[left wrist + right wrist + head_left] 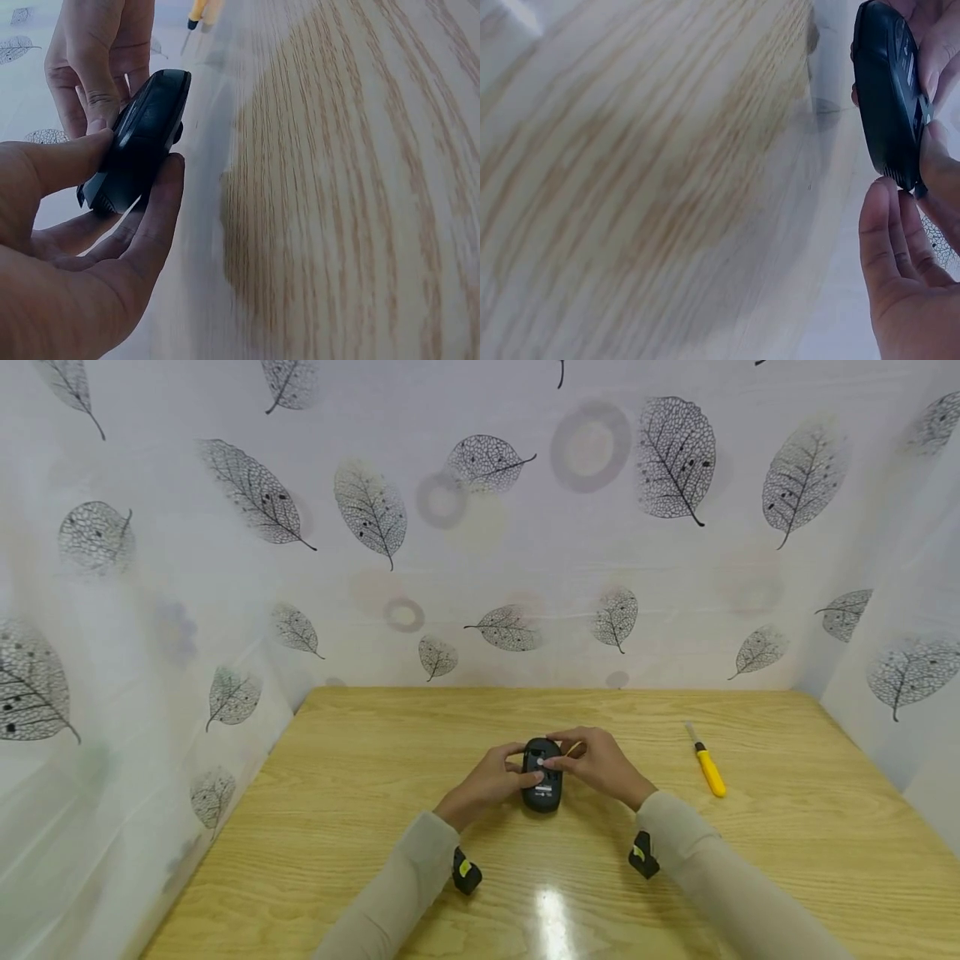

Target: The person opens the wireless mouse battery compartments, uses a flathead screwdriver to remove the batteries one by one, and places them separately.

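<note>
A black computer mouse (543, 799) is held above the table with its underside turned up, showing a small white round spot and printed labels. My left hand (491, 777) grips it from the left side. In the left wrist view that thumb presses the underside while the fingers support the other face of the mouse (146, 135). From the right, my right hand (600, 767) holds the mouse's far end, its thumb on the underside near the white spot. The right wrist view shows right fingertips at the ridged end of the mouse (889, 97).
A screwdriver (709, 771) with a yellow and black handle lies on the wooden table (360, 752), to the right of the hands. Behind and beside the table hangs a pale curtain (510, 552) printed with leaves. Wrist cameras hang below both sleeves.
</note>
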Demonstrator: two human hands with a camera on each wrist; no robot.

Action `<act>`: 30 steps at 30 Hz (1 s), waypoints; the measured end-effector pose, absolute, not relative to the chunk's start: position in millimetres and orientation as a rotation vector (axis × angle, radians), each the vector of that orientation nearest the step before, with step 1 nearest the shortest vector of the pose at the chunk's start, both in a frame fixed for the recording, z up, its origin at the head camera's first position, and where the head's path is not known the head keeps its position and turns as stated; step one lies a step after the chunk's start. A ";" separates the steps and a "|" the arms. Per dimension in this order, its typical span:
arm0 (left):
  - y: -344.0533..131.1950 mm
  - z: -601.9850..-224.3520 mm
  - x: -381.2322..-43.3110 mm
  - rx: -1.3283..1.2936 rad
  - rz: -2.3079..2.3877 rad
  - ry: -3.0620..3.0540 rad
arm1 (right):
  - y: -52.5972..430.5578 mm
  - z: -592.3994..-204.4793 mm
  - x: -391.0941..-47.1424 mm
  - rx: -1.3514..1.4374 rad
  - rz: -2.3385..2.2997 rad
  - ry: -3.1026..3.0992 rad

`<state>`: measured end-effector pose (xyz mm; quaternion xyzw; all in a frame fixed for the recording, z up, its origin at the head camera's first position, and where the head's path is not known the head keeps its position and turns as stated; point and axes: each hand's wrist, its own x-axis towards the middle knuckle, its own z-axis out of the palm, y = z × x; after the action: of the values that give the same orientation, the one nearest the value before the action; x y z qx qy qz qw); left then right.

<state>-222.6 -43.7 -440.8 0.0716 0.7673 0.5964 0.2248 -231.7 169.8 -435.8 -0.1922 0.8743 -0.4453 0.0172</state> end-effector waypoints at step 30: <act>-48.3 -437.7 -224.5 0.220 1.591 2.162 | 170.0 -433.0 -234.9 -0.604 -1.595 2.641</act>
<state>-224.5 -48.3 -437.7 0.0797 0.7826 0.5760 0.2224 -234.9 170.0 -433.0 -0.1923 0.8400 -0.5074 -0.0012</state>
